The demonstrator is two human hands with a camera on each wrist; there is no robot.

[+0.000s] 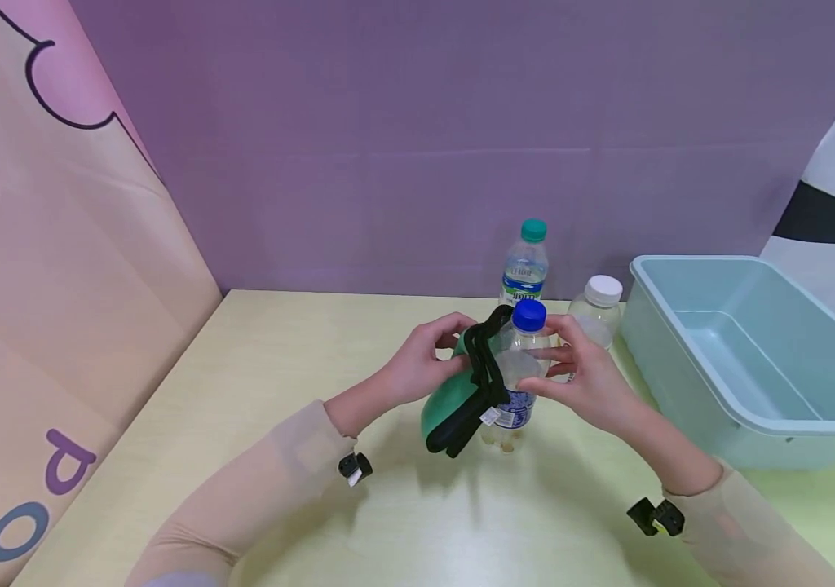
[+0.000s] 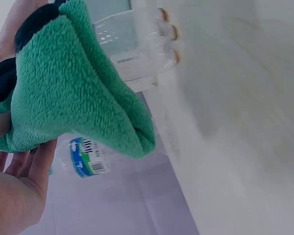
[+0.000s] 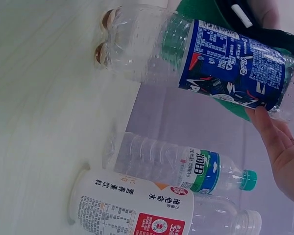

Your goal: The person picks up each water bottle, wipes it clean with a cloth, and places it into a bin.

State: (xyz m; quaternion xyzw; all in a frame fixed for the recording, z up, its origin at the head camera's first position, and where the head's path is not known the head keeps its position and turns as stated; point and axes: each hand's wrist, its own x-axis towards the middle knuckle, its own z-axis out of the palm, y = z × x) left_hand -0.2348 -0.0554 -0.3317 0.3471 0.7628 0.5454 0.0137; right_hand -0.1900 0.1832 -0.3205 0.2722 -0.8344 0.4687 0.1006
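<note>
My left hand (image 1: 428, 359) grips a folded green cloth (image 2: 68, 83) with black edging, fluffy on its outer face. The black trim (image 1: 487, 359) stands up beside the clear bottle (image 3: 152, 46), overlapping it in the head view. That bottle has a blue cap (image 1: 529, 315) and a dark blue label (image 3: 230, 63). Around its upper part, the thumb and fingers of my right hand (image 1: 589, 379) hold it from the right. Brown spots show at the bottle's base. In the left wrist view the cloth hides the bottle's upper part.
Behind my hands stands a clear bottle with a green cap (image 1: 533, 230). A white-capped bottle (image 1: 603, 291) with a white and red label stands right of it. A large pale blue tub (image 1: 711, 408) sits at the right. A purple backdrop (image 1: 388, 163) borders the table's far edge.
</note>
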